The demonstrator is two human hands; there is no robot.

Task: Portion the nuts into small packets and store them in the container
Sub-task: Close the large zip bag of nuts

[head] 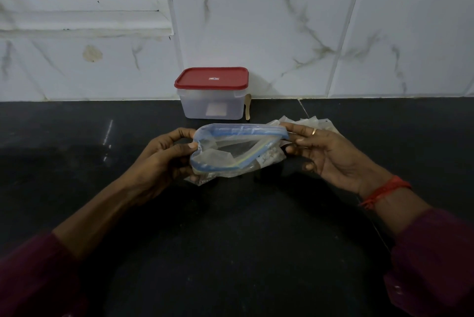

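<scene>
A clear zip bag (238, 148) with a blue seal strip is held above the dark counter, its mouth pulled open. My left hand (164, 157) pinches the bag's left end between thumb and fingers. My right hand (323, 152) grips the right end of the seal strip. Pale contents show dimly in the lower part of the bag; I cannot tell what they are. Behind the bag, against the wall, stands a clear plastic container (211, 106) closed with a red lid (211, 78).
A small wooden spoon (247, 109) leans against the container's right side. Several clear small packets (307, 124) lie on the black counter (230, 239) behind my right hand. A white marble-tiled wall (307, 34) and a window sill (84, 19) bound the back.
</scene>
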